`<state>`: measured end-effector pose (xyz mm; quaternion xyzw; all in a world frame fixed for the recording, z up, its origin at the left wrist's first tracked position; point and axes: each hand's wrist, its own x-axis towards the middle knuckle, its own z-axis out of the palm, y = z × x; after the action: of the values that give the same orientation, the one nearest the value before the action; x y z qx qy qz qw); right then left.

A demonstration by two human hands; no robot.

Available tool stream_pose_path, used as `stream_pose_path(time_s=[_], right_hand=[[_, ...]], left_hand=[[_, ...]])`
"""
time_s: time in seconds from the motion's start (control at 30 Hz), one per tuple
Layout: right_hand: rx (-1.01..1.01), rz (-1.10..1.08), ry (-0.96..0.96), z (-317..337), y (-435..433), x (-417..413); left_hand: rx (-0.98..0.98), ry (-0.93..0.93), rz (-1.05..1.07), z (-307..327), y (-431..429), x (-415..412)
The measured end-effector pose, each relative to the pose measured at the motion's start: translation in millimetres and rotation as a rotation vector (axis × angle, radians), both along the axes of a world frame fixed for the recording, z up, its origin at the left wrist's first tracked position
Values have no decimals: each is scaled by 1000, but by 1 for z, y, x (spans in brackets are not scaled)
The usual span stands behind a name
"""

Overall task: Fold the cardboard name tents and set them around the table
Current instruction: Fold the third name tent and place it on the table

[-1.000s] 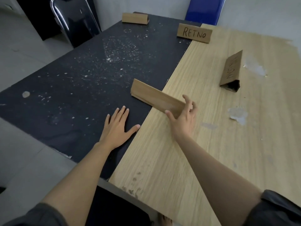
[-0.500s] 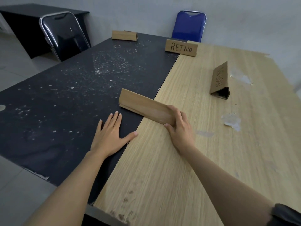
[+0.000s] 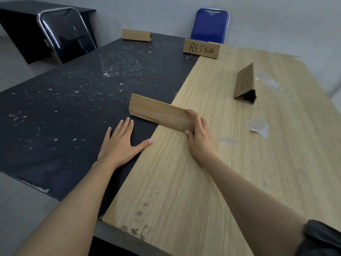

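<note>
A folded cardboard name tent (image 3: 158, 112) lies across the seam between the black and the wooden table halves, its blank side toward me. My right hand (image 3: 198, 133) grips its right end, thumb in front and fingers over the top. My left hand (image 3: 121, 143) rests flat on the black surface just in front of the tent, fingers spread, not touching it. Three other tents stand on the table: one reading RETNO (image 3: 201, 48) at the far middle, a blank-backed one (image 3: 136, 35) at the far left, and one (image 3: 245, 83) turned sideways on the right.
The table is two joined tops, black (image 3: 64, 100) on the left and light wood (image 3: 221, 163) on the right with peeled patches. A black chrome-framed chair (image 3: 68, 32) stands at the far left, a blue chair (image 3: 210, 24) at the far end. A dark bench sits behind.
My right hand has shut around the tent's right end, where a second ago its fingers were raised off it. The view has tilted up. My left hand stays flat.
</note>
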<state>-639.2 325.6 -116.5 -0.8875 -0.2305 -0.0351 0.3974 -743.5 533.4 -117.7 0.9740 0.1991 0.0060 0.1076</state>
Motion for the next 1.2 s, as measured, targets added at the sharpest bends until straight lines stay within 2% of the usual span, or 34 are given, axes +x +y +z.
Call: stream_pose_path(time_s=[0.2,0.27,0.4,0.5,0.83,1.2], right_hand=[[-1,-14,5,-3,1,1],[-7,-20,7,-3,1,1],[-4,-17,9,-2,2,4],[7,-13,17,-1,3,5],[43,-70,20,0,3,7],[-43,-73,-17,-4,9,11]], left_hand=[[-31,-29,88,-3,-13,9],[-82,-94,123,-2,-16,14],[-347,-301,214,4,-15,27],[-394,-406,288,6,-9,38],[-203,-274,318,1,0,53],[-266,-208,330,4,10,62]])
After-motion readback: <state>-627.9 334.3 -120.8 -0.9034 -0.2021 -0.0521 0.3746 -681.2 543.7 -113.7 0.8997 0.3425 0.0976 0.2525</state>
